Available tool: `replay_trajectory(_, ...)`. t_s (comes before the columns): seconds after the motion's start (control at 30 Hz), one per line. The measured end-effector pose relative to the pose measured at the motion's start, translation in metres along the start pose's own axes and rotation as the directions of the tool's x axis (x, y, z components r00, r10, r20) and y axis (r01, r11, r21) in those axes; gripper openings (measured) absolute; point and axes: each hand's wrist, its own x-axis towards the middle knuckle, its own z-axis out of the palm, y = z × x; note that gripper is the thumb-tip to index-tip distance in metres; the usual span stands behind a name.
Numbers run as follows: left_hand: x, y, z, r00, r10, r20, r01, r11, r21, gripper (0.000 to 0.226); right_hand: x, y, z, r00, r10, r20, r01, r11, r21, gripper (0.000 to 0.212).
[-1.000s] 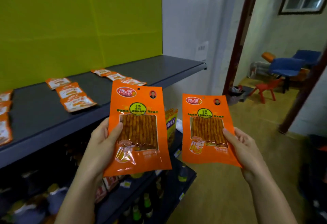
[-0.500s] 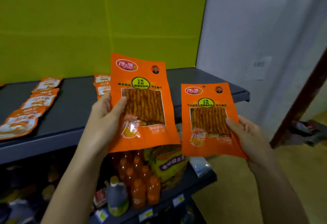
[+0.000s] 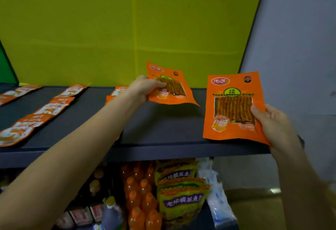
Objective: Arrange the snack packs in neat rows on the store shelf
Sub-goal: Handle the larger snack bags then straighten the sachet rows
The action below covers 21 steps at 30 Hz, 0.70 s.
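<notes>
Holding tilted pack above shelf; left grip pinching its lower-left edge.

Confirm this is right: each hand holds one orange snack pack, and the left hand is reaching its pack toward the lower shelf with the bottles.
Not quite. The head view shows the left hand holding its orange snack pack out over the upper shelf, not toward the lower shelf with the bottles. The rest stands: the right hand holds the other orange pack.
</notes>
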Motion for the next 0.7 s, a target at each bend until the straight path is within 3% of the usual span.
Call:
replay_trajectory(0.07, 0.017, -0.005, 0.005, 0.999, -0.031, -0.027, 0.033, 0.997, 0.073, 0.009, 0.006, -0.001, 0.005, 1.000, 0.004, 0.019, -0.004, 1.000, 0.022, 0.013)
replay_trajectory(0.33, 0.060, -0.023, 0.014, 0.997, -0.014, -0.076, 0.048, 0.881, 0.471, 0.031, 0.013, 0.004, 0.040, 0.985, 0.033, 0.170, -0.035, 0.999, 0.010, 0.014)
replay_trajectory(0.47, 0.080, -0.036, 0.010, 0.994, 0.052, -0.093, 0.034, 0.676, 0.736, 0.039, 0.008, 0.007, 0.062, 0.972, 0.059, 0.229, -0.049, 0.998, -0.049, 0.014)
replay_trajectory(0.6, 0.077, -0.037, 0.008, 0.998, 0.049, -0.049, 0.013, 0.560, 0.828, 0.041, 0.006, 0.009, 0.078, 0.973, 0.053, 0.226, -0.023, 0.991, -0.130, 0.012)
replay_trajectory(0.7, 0.075, -0.035, 0.007, 0.993, 0.054, -0.103, 0.063, 0.496, 0.866, 0.031, 0.007, 0.011, 0.090, 0.974, 0.057, 0.219, -0.015, 0.982, -0.186, 0.011)
